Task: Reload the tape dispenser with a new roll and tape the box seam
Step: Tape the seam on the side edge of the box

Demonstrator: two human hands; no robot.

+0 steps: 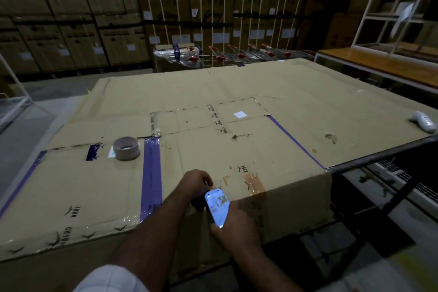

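A white tape dispenser [216,207] is held at the near edge of a big flat cardboard box [237,149]. My right hand [237,227] grips its near end from below. My left hand [196,184] is curled around its far end, resting on the box top. A roll of brown tape [126,148] lies flat on the box to the left, well apart from both hands. A wide purple tape strip [150,173] runs along a seam just left of my left forearm.
Another white handheld object [424,121] lies at the box's far right edge. A dark metal frame [379,154] runs under the right side. Stacked cartons [71,19] and shopping trolleys [237,54] stand behind. At the right are a wooden table [379,66] and a white rack [398,7].
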